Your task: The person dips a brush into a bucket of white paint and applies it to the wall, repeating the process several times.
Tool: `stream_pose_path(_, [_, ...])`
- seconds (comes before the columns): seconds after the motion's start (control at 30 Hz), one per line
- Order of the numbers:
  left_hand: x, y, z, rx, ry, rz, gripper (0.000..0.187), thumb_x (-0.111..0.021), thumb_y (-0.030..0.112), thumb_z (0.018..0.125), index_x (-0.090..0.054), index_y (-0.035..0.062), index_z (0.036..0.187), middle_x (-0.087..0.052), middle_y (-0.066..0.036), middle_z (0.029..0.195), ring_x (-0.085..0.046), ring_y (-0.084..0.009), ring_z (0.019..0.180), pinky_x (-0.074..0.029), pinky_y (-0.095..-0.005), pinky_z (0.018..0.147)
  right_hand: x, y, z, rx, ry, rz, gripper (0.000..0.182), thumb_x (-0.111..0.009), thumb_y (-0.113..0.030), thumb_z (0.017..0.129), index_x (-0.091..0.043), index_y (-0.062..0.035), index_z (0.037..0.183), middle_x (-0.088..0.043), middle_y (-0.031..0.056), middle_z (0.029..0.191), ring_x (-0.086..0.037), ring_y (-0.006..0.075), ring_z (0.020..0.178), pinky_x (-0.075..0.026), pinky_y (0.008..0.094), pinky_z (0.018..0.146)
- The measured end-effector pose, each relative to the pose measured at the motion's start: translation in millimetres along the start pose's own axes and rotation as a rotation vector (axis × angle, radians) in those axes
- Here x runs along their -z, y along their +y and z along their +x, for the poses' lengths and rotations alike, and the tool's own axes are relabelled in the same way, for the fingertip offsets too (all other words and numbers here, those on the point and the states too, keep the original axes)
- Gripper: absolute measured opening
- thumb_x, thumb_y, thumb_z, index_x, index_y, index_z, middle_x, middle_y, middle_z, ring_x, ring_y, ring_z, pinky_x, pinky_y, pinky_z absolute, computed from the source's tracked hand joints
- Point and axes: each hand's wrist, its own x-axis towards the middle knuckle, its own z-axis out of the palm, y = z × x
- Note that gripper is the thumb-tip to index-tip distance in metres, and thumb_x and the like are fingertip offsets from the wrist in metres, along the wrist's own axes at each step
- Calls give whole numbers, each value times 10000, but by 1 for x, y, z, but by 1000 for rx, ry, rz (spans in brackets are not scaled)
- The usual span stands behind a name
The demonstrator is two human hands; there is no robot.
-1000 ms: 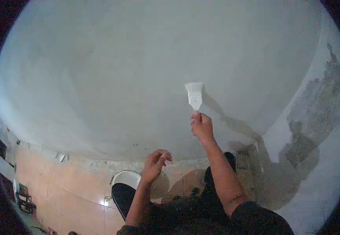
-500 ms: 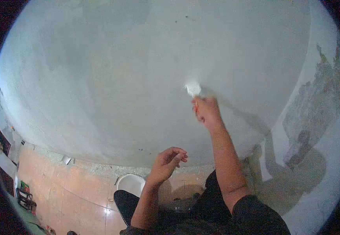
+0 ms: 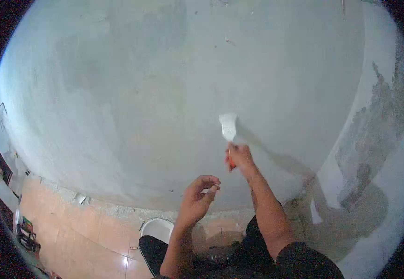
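My right hand (image 3: 240,157) is closed around the orange handle of a flat paintbrush (image 3: 229,128). The brush points upward, its wide white head against the pale grey wall (image 3: 165,102). Lower and to the left, my left hand (image 3: 199,197) hangs in front of the wall. Its fingers are loosely curled, the thumb near the fingertips, and I see nothing held there. Below it, by the foot of the wall, stands a round white bucket (image 3: 157,222), partly hidden by my knee and forearm.
Orange floor tiles (image 3: 90,237) run along the wall's rough base. A side wall (image 3: 378,153) with dark, bare patches meets it on the right, where my shadow falls. Dark items (image 3: 27,235) lie at the lower left. Small marks (image 3: 227,41) dot the upper wall.
My right hand has come down the wall, drawing the brush lower. My left hand has stayed almost in place. The view has tilted up slightly.
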Motion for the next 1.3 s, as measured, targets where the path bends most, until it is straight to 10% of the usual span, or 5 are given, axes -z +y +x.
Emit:
stream_pose_path(0.57, [22,36,10,-40,3,12,213,-528,194,916,-567,27,1044,-607,-56,1018,-558,-154,957,-455,-309,775,-2,-167,-17,94,27,-121,251,-549,-225,849,-564,-1,737,-501,23,514,-363,81,301,-263,262,274])
stream_pose_path(0.73, [37,23,11,-50,-32,83,366,-456,333,951,-622,8,933,-644,-86,933,-584,-173,897,-460,-316,759,-4,-214,-21,630,317,-888,360,-528,-242,882,-549,39,659,-485,66,491,-460,156,394,-379,361,413])
stream_pose_path(0.77, [37,26,9,-13,-11,95,360,-465,325,948,-628,7,909,-648,-83,914,-586,-173,886,-459,-313,757,-6,-218,-28,666,387,-984,296,-531,-206,848,-605,55,732,-573,243,633,-593,404,611,-491,455,657])
stream_pose_path(1.07, [31,12,5,24,-33,-13,280,-512,268,932,-626,13,902,-647,-60,904,-579,-145,871,-458,-298,750,-21,-99,8,654,573,-1497,458,-500,-100,854,-428,21,1290,-580,163,870,-633,278,605,-531,369,549])
stream_pose_path(1.3, [28,11,1,93,-53,16,231,-528,231,927,-622,21,919,-643,-47,902,-575,-130,867,-453,-279,749,-45,0,-26,578,241,-1651,237,-532,-91,813,-613,53,983,-632,180,897,-661,303,716,-556,392,570])
